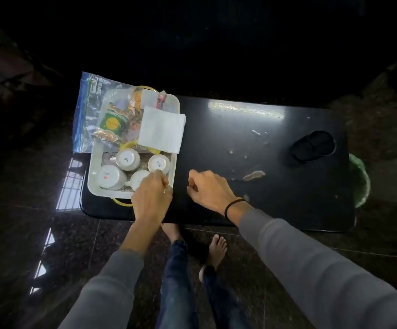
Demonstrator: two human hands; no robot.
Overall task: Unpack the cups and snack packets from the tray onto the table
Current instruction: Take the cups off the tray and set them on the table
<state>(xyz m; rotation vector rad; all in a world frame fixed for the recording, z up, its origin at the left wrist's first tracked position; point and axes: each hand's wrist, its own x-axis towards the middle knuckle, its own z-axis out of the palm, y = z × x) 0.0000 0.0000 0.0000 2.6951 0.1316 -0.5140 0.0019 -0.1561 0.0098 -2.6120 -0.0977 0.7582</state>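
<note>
Tray: a white tray (93,186) with yellow handles sits at the left end of the dark table (216,205); everything below is placed from it.
Cups: four white cups (128,159), all upside down, crowd the tray's near half. None has left it.
Snack packets: the packets (114,122) lie heaped in the tray's far half, with a clear blue-edged bag (87,110) spilling over the tray's far-left rim.
Napkin: a folded white napkin (160,129) rests on the packets and overhangs the tray's right rim.
Left hand: the left hand (151,198) reaches over the tray's near-right corner, fingers bunched over the nearest cup; whether they have closed on it I can't tell, since the hand hides the contact.
Right hand: the right hand (208,188) sits just right of the tray on the table, fingers loosely curled, holding nothing.
Table beyond the tray: only scuffs and a recessed cup holder (312,146) far to the right; nothing has been unpacked there.
Progress: to my eye it's barely begun, at the first cup.
Left to do: all four cups and all the packets, it seems.
</note>
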